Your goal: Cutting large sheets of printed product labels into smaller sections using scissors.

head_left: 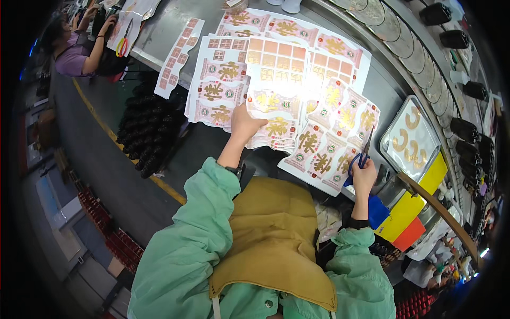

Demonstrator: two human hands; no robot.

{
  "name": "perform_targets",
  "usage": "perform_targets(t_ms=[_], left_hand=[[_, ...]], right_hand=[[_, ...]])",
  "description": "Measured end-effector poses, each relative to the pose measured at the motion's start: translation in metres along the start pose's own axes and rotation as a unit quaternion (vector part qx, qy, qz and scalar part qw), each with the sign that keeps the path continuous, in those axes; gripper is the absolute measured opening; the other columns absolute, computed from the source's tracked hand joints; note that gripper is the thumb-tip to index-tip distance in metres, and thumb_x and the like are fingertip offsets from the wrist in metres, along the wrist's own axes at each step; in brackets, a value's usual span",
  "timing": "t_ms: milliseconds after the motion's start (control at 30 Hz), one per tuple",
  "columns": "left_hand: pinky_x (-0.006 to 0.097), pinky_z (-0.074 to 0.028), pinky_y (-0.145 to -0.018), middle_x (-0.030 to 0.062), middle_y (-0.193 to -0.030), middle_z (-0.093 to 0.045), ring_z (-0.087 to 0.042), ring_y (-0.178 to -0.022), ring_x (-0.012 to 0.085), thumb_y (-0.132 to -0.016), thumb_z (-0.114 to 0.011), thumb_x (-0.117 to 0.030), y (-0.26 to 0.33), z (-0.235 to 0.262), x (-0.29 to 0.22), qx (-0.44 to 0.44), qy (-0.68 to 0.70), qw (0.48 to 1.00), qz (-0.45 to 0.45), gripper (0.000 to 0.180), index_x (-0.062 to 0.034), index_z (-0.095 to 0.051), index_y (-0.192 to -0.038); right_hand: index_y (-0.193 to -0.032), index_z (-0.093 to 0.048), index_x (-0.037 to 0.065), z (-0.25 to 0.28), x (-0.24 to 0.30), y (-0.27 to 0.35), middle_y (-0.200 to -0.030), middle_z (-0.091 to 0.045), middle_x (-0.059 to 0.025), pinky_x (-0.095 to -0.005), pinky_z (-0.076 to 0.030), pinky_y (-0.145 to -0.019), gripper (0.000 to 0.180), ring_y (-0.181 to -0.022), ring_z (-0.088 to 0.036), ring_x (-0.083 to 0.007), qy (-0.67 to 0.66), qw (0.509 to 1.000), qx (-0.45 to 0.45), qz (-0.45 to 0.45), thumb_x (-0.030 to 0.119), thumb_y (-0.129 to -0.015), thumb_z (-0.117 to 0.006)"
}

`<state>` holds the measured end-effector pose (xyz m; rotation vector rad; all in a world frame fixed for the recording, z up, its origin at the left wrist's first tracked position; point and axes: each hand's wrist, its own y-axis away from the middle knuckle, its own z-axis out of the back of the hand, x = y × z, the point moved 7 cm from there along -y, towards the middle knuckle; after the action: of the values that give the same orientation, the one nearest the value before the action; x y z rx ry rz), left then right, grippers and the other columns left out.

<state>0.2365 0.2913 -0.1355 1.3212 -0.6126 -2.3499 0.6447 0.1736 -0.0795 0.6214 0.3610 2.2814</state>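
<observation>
My left hand [246,125] is closed at the near left edge of a printed label sheet [276,103] with gold characters on pink. Its thumb lies over the sheet; the other fingers are partly hidden. In my right hand [364,178] is a pair of scissors [367,150] with blue handles, dark blades pointing away from me. The blades lie by the right edge of another label sheet [324,151], whose near end overhangs the table. Light glares off the middle of the sheets. Whether the blades are apart I cannot tell.
A cut label strip [178,59] lies at the table's left edge. A metal tray [390,142] with gold curved pieces stands at right, beside a conveyor of round plates [404,40]. At far left a co-worker [79,56] sits near scissors with red and yellow handles [123,43].
</observation>
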Motion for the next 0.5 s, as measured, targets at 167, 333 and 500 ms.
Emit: perform_targets(t_ms=[167, 333, 500], left_hand=[[0.042, -0.049, -0.075, 0.0230, -0.093, -0.065, -0.064, -0.088, 0.0400, -0.067, -0.077, -0.007, 0.027, 0.036, -0.041, -0.087, -0.026, 0.981, -0.171, 0.059, 0.0026, -0.052, -0.120], [0.045, -0.048, -0.062, 0.0172, -0.083, -0.065, -0.063, -0.075, 0.0381, -0.076, -0.064, -0.001, 0.050, 0.083, -0.112, -0.105, -0.210, 0.942, -0.241, 0.037, -0.0041, -0.056, -0.112], [0.039, -0.048, -0.056, 0.0091, -0.078, -0.064, -0.063, -0.068, 0.0293, -0.078, -0.052, 0.002, 0.037, 0.076, -0.142, -0.092, -0.289, 0.861, -0.408, 0.027, -0.0113, -0.058, -0.100]], right_hand=[[-0.088, -0.059, 0.001, 0.036, 0.051, 0.015, -0.074, -0.065, -0.0159, -0.0340, -0.049, -0.067, 0.041, -0.068, -0.065, -0.0247, 0.160, 0.977, -0.140, 0.025, 0.027, -0.068, -0.082], [-0.105, -0.047, -0.004, 0.036, 0.146, -0.015, -0.137, -0.051, -0.0152, -0.0270, -0.040, -0.094, 0.050, -0.115, -0.052, -0.0151, -0.268, 0.927, 0.011, 0.263, 0.002, -0.069, -0.081], [-0.118, -0.046, -0.003, 0.011, 0.240, -0.071, -0.139, -0.046, -0.0149, -0.0278, -0.044, -0.096, 0.060, -0.119, -0.051, -0.0167, -0.443, 0.810, 0.123, 0.363, -0.002, -0.069, -0.079]])
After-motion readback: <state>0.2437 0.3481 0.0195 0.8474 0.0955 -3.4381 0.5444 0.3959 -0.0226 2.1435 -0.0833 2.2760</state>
